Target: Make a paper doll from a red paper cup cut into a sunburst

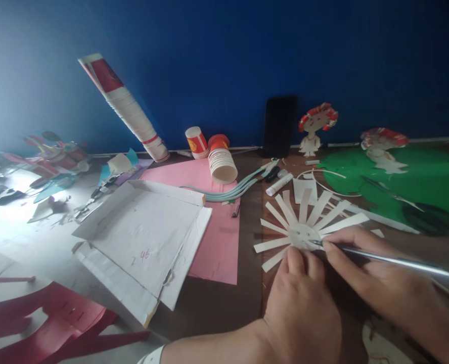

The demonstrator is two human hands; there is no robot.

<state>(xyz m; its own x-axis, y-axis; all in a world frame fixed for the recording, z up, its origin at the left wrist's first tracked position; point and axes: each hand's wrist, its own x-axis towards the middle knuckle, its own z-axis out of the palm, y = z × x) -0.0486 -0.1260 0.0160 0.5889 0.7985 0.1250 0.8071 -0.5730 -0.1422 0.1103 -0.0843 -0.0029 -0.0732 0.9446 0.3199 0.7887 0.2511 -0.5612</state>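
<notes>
A white paper cutout (298, 233) lies on the brown table, its narrow strips fanned out around a round middle with small drawn eyes. It looks like a paper cup cut open. My left hand (304, 308) is closed at its lower edge, fingertips bent and pressing on the paper. Between the fingers of my right hand (387, 283) is a slim pen (391, 260), its tip touching the round middle. A marker (279, 184) lies just above the strips. Beyond it stands a small paper doll (315, 129) with red curled hair, and a second doll (386, 149) leans on the right.
Dark-handled scissors (425, 210) rest near green paper (349, 167). A white box lid (133, 247) overlaps pink paper (220, 258). Stacked paper cups (133, 116) lean on the blue wall, near a black phone (280, 126). A red plastic chair (65, 323) is at lower left.
</notes>
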